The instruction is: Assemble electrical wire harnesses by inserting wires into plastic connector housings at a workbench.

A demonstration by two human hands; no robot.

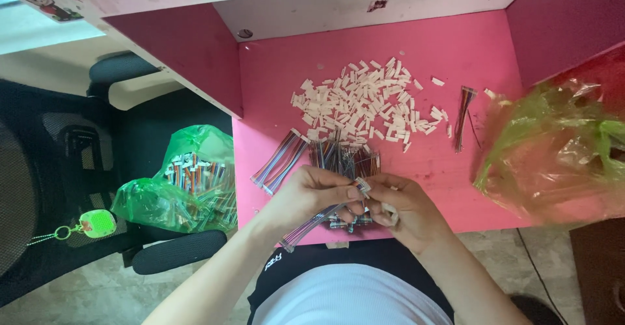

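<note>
With left hand pinching the multicoloured ribbon wire and right hand gripping a small white connector at the desk front edge, best aligned squarely, pressed gently, strands kept flat, near the heap of white connectors.

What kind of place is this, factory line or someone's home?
Probably a home desk used for piecework, not a factory line. A small pink desk holds a pile of small white plastic connectors and bundles of coloured wires; an office chair carries a green bag of finished wires. Both hands work one wire bundle.
</note>
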